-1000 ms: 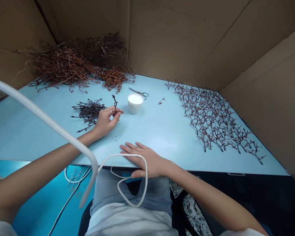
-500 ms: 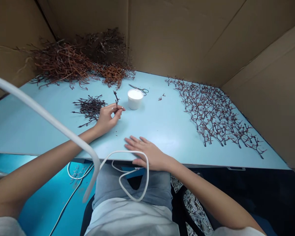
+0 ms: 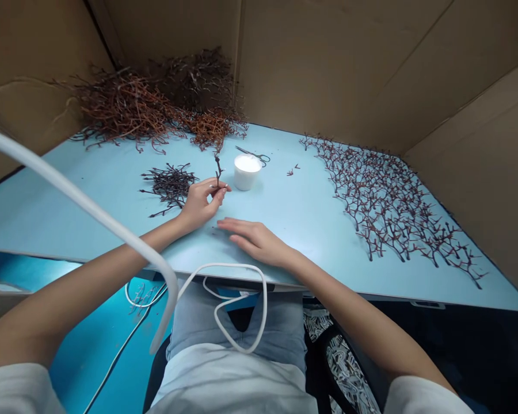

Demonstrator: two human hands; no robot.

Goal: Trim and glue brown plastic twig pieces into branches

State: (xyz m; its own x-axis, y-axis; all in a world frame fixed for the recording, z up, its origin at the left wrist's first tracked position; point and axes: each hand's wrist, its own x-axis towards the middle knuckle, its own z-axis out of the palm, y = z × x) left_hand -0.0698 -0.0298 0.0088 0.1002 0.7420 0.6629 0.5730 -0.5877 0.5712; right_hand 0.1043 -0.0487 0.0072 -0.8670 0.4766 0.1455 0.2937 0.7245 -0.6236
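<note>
My left hand (image 3: 202, 203) pinches a thin dark branching twig (image 3: 218, 171) upright between thumb and fingertips. Just left of that hand lies a small pile of dark twigs (image 3: 169, 185), and a white cup (image 3: 247, 171) with white contents stands a little to its right. My right hand (image 3: 255, 240) rests open and palm down on the blue table (image 3: 293, 215), holding nothing, its fingertips a short way below my left hand. Steel scissors (image 3: 252, 155) lie behind the cup.
A large brown tangled heap of twigs (image 3: 155, 106) fills the far left corner. Many branching pieces (image 3: 388, 213) are spread across the table's right side. Cardboard walls (image 3: 349, 69) enclose the back and right. A white cable (image 3: 90, 210) hangs across the view.
My right hand has slid up the table from near the front edge toward my left hand, its fingers drawn closer together. My left hand still holds the twig upright.
</note>
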